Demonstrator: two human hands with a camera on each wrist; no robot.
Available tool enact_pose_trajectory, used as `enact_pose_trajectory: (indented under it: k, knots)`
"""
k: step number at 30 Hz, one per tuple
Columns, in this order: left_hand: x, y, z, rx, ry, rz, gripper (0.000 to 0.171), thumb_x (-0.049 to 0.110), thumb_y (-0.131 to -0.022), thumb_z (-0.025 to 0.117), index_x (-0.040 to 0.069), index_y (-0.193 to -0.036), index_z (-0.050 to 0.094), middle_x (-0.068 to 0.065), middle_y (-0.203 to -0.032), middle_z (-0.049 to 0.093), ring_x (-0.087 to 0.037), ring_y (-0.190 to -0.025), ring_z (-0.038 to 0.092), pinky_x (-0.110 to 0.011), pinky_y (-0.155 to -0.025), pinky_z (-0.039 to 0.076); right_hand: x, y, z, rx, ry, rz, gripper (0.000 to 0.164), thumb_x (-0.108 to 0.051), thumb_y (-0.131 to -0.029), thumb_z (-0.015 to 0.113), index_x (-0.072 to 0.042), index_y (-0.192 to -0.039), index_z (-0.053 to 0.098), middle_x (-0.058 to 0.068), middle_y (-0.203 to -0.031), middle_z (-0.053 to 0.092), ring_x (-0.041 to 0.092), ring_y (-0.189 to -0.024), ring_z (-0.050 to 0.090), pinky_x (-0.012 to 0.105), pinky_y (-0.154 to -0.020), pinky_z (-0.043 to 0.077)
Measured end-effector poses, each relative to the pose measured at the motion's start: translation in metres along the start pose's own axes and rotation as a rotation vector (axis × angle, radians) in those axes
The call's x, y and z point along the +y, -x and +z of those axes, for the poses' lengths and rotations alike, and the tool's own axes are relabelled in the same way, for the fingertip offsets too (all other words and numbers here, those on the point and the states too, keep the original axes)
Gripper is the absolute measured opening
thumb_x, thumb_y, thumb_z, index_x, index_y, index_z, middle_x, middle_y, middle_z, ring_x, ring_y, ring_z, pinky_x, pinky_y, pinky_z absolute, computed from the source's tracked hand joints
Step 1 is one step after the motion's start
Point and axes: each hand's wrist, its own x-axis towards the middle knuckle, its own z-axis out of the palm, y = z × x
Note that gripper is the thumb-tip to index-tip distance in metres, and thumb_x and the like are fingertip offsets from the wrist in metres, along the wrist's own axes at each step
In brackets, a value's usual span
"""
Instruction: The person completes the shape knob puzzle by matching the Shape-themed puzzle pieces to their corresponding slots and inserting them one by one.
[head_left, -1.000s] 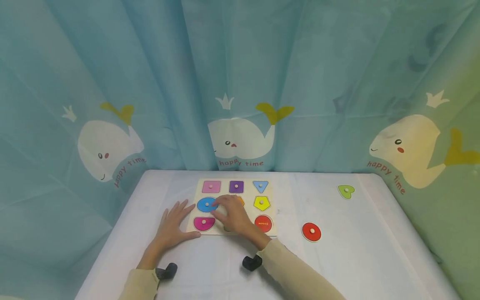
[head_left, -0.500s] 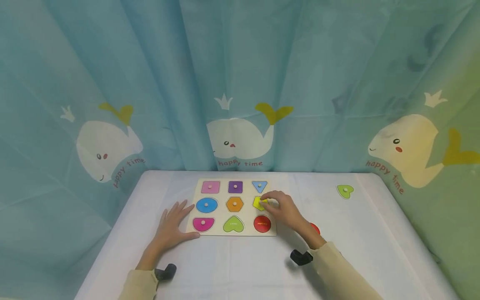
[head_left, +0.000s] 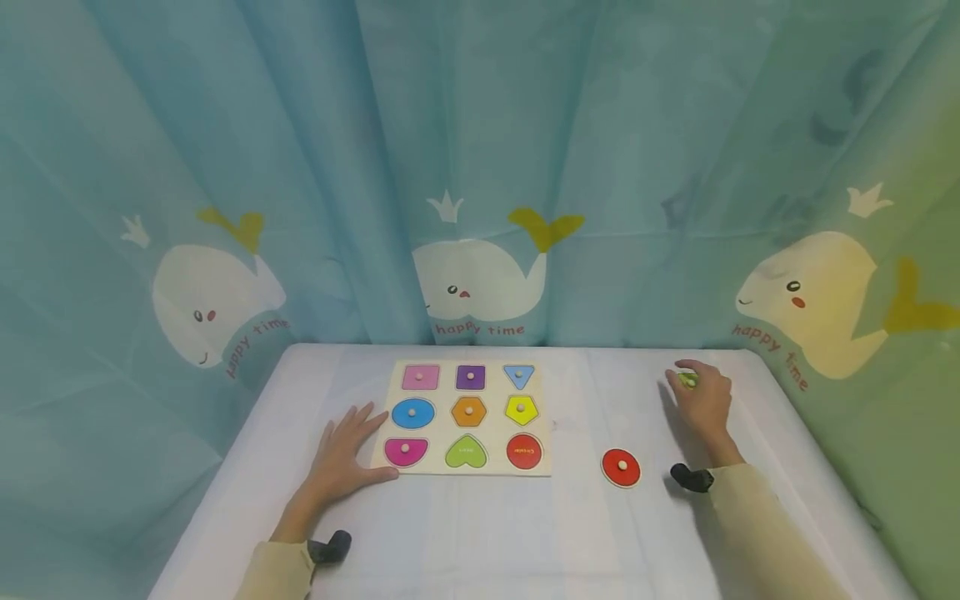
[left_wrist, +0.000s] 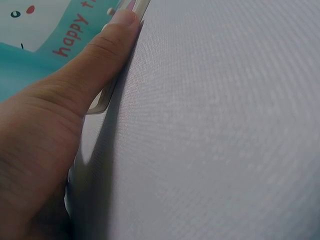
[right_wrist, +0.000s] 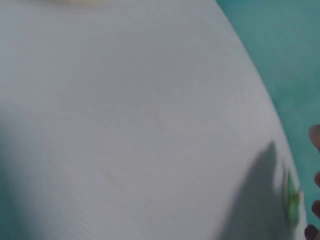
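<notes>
A cream knob puzzle board (head_left: 447, 393) lies on the table with pink, purple, blue, orange, yellow and magenta pieces in it. Its green heart recess (head_left: 466, 451) and red circle recess (head_left: 523, 451) show printed words and no knobs. My left hand (head_left: 339, 458) rests spread at the board's left side; in the left wrist view the thumb (left_wrist: 102, 52) lies along the board's edge. At the far right, my right hand (head_left: 705, 408) hovers with thumb and fingers parted around a green heart piece (head_left: 687, 381). The right wrist view shows fingertips (right_wrist: 315, 136) apart from the blurred heart.
Between the board and my right arm lies a red circle piece (head_left: 621, 477) with a pale knob. The white-covered table (head_left: 480, 533) ends at the back against a teal curtain (head_left: 637, 167) printed with whales. Black cameras sit on both wrists.
My right hand has swept from over the board to the right, as far as the green heart piece, uncovering the heart recess and the red circle piece. My left hand stays in place.
</notes>
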Motion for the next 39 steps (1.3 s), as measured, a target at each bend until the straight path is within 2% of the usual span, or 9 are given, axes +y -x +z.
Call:
enact_pose_trajectory:
  k: [3, 6, 11, 16, 22, 25, 29, 34, 39]
  knots:
    - [0.001, 0.0, 0.001, -0.017, -0.001, -0.007, 0.101, 0.059, -0.073, 0.084, 0.013, -0.155, 0.047, -0.02, -0.164, 0.033, -0.047, -0.152, 0.017, -0.075, -0.117, 0.005, 0.017, -0.005, -0.01, 0.011, 0.051, 0.131, 0.041, -0.025, -0.1, 0.064, 0.006, -0.127, 0.063, 0.036, -0.133, 0.056, 0.057, -0.124, 0.044, 0.071, -0.1, 0.032]
    - [0.003, 0.0, 0.002, -0.022, -0.003, -0.009, 0.101, 0.059, -0.074, 0.083, 0.013, -0.155, 0.046, -0.019, -0.164, 0.032, -0.047, -0.153, 0.017, -0.074, -0.117, 0.005, 0.025, -0.006, -0.016, 0.018, 0.066, 0.23, 0.044, -0.027, -0.097, 0.066, 0.006, -0.126, 0.064, 0.036, -0.133, 0.056, 0.058, -0.124, 0.044, 0.071, -0.1, 0.032]
    - [0.004, -0.002, 0.001, -0.004, -0.003, -0.007, 0.1, 0.057, -0.073, 0.084, 0.012, -0.155, 0.047, -0.02, -0.164, 0.033, -0.047, -0.153, 0.017, -0.074, -0.118, 0.005, 0.027, -0.007, -0.017, 0.022, 0.08, 0.272, 0.041, -0.027, -0.097, 0.069, 0.008, -0.117, 0.066, 0.036, -0.133, 0.057, 0.057, -0.124, 0.044, 0.068, -0.105, 0.029]
    - [0.004, -0.002, -0.001, 0.002, -0.01, -0.006, 0.1, 0.056, -0.073, 0.085, 0.012, -0.154, 0.047, -0.02, -0.164, 0.034, -0.047, -0.152, 0.018, -0.074, -0.117, 0.006, 0.025, -0.006, -0.013, 0.008, 0.093, 0.265, 0.034, -0.022, -0.098, 0.067, 0.009, -0.11, 0.067, 0.035, -0.129, 0.059, 0.055, -0.12, 0.047, 0.067, -0.104, 0.03]
    - [0.002, -0.002, -0.001, -0.002, -0.003, -0.005, 0.1, 0.058, -0.073, 0.084, 0.013, -0.154, 0.047, -0.02, -0.164, 0.033, -0.047, -0.152, 0.018, -0.074, -0.117, 0.005, 0.028, -0.005, -0.01, -0.001, 0.107, 0.238, 0.033, -0.021, -0.098, 0.066, 0.009, -0.109, 0.067, 0.036, -0.129, 0.059, 0.055, -0.117, 0.048, 0.068, -0.101, 0.031]
    - [0.002, -0.002, 0.0, -0.013, -0.001, -0.011, 0.101, 0.059, -0.073, 0.084, 0.013, -0.155, 0.047, -0.019, -0.164, 0.033, -0.046, -0.153, 0.017, -0.074, -0.118, 0.005, 0.032, -0.004, -0.01, -0.005, 0.112, 0.223, 0.033, -0.021, -0.099, 0.066, 0.008, -0.114, 0.067, 0.035, -0.132, 0.058, 0.055, -0.121, 0.048, 0.068, -0.102, 0.031]
    - [0.001, 0.0, 0.001, -0.012, 0.001, -0.015, 0.101, 0.059, -0.073, 0.084, 0.014, -0.155, 0.046, -0.019, -0.164, 0.032, -0.046, -0.153, 0.017, -0.074, -0.117, 0.005, 0.036, -0.003, -0.013, -0.028, 0.116, 0.152, 0.032, -0.02, -0.1, 0.063, 0.004, -0.122, 0.067, 0.033, -0.136, 0.058, 0.058, -0.125, 0.046, 0.073, -0.1, 0.031]
    - [0.001, 0.002, 0.0, 0.021, 0.0, 0.011, 0.1, 0.06, -0.073, 0.083, 0.013, -0.153, 0.048, -0.021, -0.162, 0.035, -0.048, -0.151, 0.019, -0.076, -0.116, 0.007, 0.042, -0.008, -0.021, -0.117, 0.131, 0.06, 0.029, -0.016, -0.102, 0.061, -0.001, -0.126, 0.068, 0.033, -0.14, 0.054, 0.063, -0.125, 0.041, 0.078, -0.094, 0.029]
    - [-0.001, 0.003, 0.002, 0.03, 0.006, 0.023, 0.099, 0.06, -0.072, 0.084, 0.013, -0.152, 0.049, -0.022, -0.162, 0.036, -0.049, -0.151, 0.02, -0.076, -0.115, 0.007, 0.046, -0.017, -0.028, -0.245, 0.158, 0.043, 0.027, -0.015, -0.102, 0.06, -0.002, -0.124, 0.069, 0.034, -0.143, 0.05, 0.063, -0.128, 0.036, 0.08, -0.094, 0.026]
